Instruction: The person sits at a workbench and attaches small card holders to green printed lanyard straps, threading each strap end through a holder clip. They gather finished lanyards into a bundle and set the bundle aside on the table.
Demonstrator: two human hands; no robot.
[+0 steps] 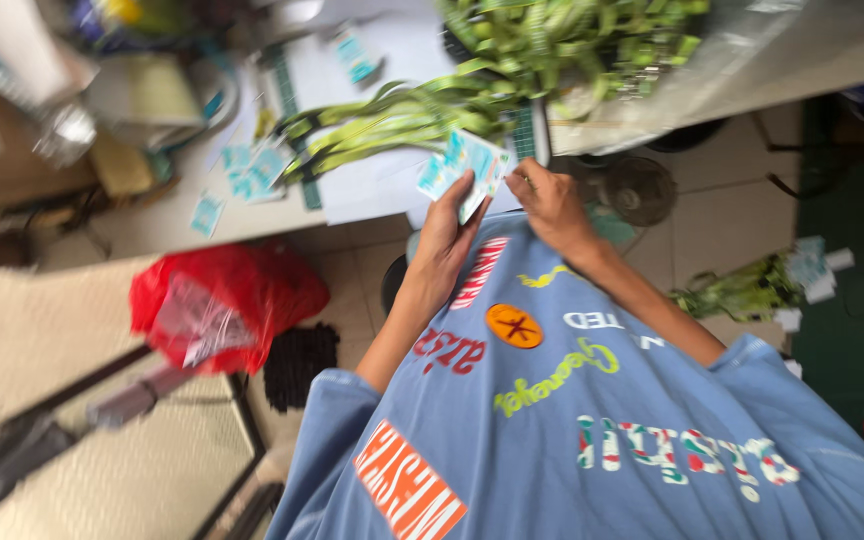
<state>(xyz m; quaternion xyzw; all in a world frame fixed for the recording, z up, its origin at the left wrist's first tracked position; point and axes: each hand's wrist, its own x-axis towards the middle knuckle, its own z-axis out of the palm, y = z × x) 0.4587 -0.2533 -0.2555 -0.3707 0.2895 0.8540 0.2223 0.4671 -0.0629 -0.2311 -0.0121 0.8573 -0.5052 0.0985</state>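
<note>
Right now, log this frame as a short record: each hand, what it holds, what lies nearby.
left hand: holds a small stack of cards, fanned slightly
right hand: fingers at the stack's right edge; grip too blurred to tell
table: green lanyards, loose cards, white sheets
floor: red plastic bag
image: motion-blurred

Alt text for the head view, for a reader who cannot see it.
Seen from above, a person's left hand holds a small stack of light blue cards while the right hand touches its edge. Beyond lie green lanyards on a cluttered table; a red plastic bag sits on the floor.
</note>
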